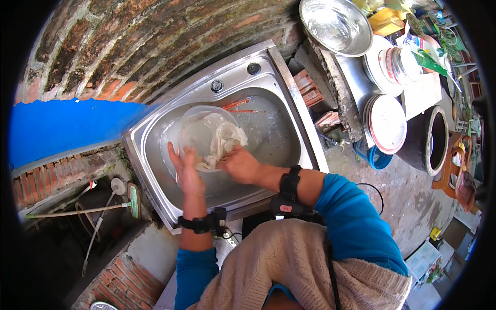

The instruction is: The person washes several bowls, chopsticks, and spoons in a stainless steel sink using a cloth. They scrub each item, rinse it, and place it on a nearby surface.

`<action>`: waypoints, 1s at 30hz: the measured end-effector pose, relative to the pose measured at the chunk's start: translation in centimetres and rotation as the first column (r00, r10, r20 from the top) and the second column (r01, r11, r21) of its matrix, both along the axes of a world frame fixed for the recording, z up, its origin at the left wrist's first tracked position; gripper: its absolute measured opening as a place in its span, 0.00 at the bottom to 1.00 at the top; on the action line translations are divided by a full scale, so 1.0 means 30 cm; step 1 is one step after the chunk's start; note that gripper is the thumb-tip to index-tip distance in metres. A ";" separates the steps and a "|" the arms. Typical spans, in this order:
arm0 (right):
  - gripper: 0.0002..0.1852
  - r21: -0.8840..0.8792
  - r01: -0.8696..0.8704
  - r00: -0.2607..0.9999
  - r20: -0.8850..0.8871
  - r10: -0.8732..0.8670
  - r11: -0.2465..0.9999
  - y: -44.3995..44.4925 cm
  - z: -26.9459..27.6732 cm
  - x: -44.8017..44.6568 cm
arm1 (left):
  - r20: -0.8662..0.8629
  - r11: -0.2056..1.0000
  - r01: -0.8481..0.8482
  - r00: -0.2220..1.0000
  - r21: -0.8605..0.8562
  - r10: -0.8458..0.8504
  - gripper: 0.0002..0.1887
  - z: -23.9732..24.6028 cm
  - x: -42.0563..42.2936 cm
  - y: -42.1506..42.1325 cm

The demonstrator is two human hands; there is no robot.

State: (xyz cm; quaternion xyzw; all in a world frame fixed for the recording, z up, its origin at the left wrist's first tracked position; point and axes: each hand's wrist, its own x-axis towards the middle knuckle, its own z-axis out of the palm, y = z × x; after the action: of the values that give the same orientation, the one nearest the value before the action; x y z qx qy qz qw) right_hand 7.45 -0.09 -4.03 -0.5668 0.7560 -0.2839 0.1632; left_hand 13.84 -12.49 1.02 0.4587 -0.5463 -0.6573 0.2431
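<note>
A stainless steel sink (277, 141) holds cloudy water. In its left half a clear plastic bowl (193, 130) is tilted, its lower edge by my hands. My right hand (241, 166) grips a wet whitish cloth (228, 135) that lies bunched against the bowl's right side. At the bowl's lower left edge is my left hand (188, 170), with its outer digit spread away and its other fingers blurred. Whether it grips the rim is unclear. Several reddish chopsticks (236, 104) lie in the water beyond the bowl.
A brick wall (155, 50) rises behind the sink. To the right, a ledge carries a metal basin (335, 27) and stacked plates (387, 124). A large dark pot (420, 139) and a blue bucket (374, 155) stand nearby. Long-handled cleaning tools (97, 209) lean at left.
</note>
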 end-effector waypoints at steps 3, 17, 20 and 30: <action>0.12 0.068 0.036 0.977 0.206 -0.049 0.997 -0.062 0.068 0.046 | 0.065 0.989 0.089 0.995 -0.118 -0.082 0.40 -0.006 0.003 0.095; 0.11 0.261 -0.368 0.709 -0.543 0.451 0.893 0.073 -0.237 -0.249 | 0.300 0.901 0.375 0.853 0.220 -0.428 0.31 -0.020 0.022 -0.086; 0.10 0.314 -0.414 0.447 -0.748 0.491 0.854 0.027 -0.271 -0.330 | 0.328 0.829 0.396 0.782 0.394 -0.530 0.31 -0.048 0.015 -0.076; 0.12 0.286 -0.273 0.796 -0.469 0.383 0.918 0.024 -0.271 -0.270 | 0.265 0.861 0.353 0.847 0.365 -0.460 0.30 -0.071 0.028 -0.076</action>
State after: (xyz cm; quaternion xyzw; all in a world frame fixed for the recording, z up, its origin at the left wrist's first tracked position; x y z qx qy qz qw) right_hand -0.65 0.64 -12.17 -0.7248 0.6864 -0.0100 0.0589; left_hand 14.69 -14.77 -1.12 0.4700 -0.5583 -0.6795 -0.0756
